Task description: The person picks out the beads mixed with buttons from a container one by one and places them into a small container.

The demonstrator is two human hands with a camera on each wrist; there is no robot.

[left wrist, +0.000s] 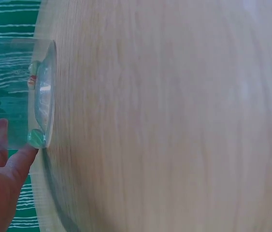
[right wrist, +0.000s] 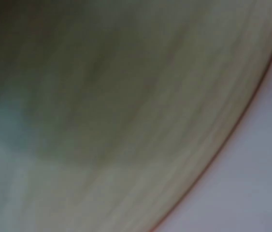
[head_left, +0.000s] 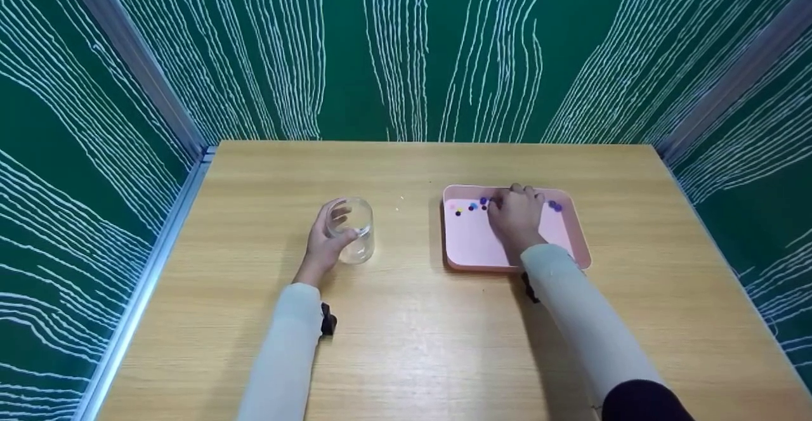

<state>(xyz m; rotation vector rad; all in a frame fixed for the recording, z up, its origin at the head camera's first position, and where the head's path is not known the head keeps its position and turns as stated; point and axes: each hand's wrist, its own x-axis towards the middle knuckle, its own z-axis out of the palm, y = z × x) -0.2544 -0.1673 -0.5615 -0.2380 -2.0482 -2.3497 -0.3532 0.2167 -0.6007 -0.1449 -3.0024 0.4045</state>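
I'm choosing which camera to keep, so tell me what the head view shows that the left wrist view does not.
Only the head view shows the right hand reaching into the pink tray among small coloured beads, and the whole table between green walls. Only the left wrist view shows a few beads lying inside the glass, at its bottom, seen from the side. Both show the left hand holding the clear glass on the wooden tabletop, with green wall behind.
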